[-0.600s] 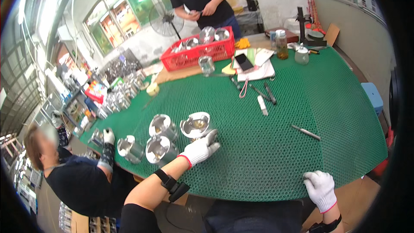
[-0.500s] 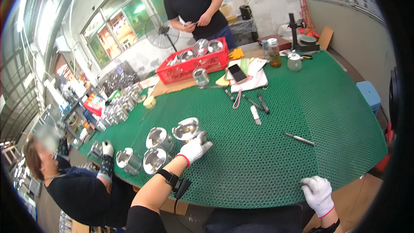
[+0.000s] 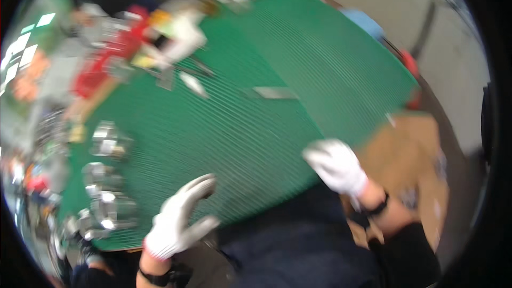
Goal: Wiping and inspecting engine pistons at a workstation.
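At the left of the frame, shiny metal cylinders [image 3: 113,210], rounded and smeared by motion blur, stand in an uneven column on the ribbed-looking green mat [image 3: 229,133]. Above them, at the upper left, is a red crate [image 3: 114,50], its surface blurred. Right of the cylinders, at lower centre-left, the left hand [image 3: 178,218], in a white knit glove with a pinkish cuff, is open, thumb spread from the fingers and nothing between them; it is apart from the nearest cylinder. A slim white object [image 3: 193,84] and a flat grey streak of a tool [image 3: 274,93] lie higher up. Right of centre, the gloved right hand [image 3: 337,166] has bent fingers by the mat's edge; I cannot tell whether it grips anything. Matte brown cardboard [image 3: 402,144] fills the lower right.
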The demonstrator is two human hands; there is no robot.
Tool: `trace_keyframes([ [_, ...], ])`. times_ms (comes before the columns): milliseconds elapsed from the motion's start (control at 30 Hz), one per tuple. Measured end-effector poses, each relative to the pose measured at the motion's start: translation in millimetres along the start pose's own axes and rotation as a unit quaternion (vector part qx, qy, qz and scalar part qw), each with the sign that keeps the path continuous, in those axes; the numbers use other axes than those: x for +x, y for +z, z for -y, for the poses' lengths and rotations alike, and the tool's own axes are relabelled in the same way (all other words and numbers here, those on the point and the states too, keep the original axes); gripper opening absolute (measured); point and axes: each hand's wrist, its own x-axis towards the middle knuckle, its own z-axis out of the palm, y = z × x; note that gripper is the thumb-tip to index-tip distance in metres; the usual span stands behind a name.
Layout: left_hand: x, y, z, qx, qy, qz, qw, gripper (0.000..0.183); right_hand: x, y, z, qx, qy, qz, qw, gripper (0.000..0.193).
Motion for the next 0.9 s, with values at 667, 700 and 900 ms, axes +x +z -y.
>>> trace_keyframes([
  [667,-89.4,144.4,68.4,-0.71,-0.249,-0.012,0.659,0.071,-667.2,32.8,280.7,0.182,0.797,0.267,0.511,0.043],
  [700,-81.9,147.5,58.9,-0.702,-0.26,-0.049,0.661,0.059,-567.4,30.3,244.3,0.217,0.841,0.27,0.416,0.043],
  [900,-54.4,148.9,40.7,-0.69,-0.315,-0.209,0.618,0.025,-523.3,77.4,145.7,0.166,0.81,0.262,0.498,0.039],
])
